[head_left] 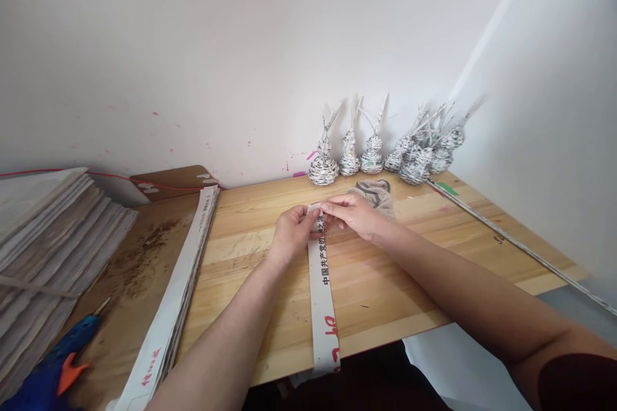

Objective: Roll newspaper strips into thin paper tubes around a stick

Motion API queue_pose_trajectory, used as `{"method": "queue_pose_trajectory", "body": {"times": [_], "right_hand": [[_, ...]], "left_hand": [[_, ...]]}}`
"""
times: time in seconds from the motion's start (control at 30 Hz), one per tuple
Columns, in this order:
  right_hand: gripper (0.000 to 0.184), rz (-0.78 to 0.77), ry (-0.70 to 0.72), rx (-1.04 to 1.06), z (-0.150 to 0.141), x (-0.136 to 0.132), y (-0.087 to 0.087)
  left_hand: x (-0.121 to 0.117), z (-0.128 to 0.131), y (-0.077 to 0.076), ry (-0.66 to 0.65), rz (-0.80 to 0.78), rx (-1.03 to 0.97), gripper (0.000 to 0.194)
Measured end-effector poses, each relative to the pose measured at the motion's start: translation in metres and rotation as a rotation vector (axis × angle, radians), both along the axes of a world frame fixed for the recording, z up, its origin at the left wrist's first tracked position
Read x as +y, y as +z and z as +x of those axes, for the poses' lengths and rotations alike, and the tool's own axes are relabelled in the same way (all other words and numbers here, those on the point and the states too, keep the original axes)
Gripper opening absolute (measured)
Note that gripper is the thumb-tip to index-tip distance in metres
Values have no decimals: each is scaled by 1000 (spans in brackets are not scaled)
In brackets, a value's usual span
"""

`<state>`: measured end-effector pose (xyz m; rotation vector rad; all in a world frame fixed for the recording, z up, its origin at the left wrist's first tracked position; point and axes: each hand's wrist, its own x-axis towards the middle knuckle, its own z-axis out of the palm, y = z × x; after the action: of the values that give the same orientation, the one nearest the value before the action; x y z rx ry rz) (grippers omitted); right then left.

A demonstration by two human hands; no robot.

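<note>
A long printed paper strip (321,282) with black and red characters runs across the wooden table and over its front edge. My left hand (295,228) is closed on the strip's far end, thumb on top. From the other side, my right hand (351,213) pinches the same end between thumb and fingers. At that end the paper looks folded over, though my fingers partly hide it. Just behind my right hand lies a crumpled grey-brown cloth (378,196).
Several woven paper gourds (324,164) stand along the wall. A long thin rod (501,231) crosses the right side. On the left are a stack of paper strips (166,308), bundled paper sheets (53,237) and a blue glue gun (58,359) with an orange trigger.
</note>
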<state>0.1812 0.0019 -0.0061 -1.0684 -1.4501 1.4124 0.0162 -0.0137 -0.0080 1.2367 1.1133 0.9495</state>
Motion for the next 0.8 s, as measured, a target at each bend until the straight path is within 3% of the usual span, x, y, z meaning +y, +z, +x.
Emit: {"method": "queue_pose_trajectory", "body": {"times": [0.43, 0.57, 0.8], "right_hand": [[31, 7, -169, 27, -8, -2, -3], [34, 5, -167, 79, -8, -2, -3], [33, 56, -60, -32, -3, 1, -6]], "left_hand": [[-3, 4, -1, -45, 24, 11, 32], [-2, 4, -4, -41, 49, 2, 31], [3, 0, -1, 44, -43, -78, 20]]}}
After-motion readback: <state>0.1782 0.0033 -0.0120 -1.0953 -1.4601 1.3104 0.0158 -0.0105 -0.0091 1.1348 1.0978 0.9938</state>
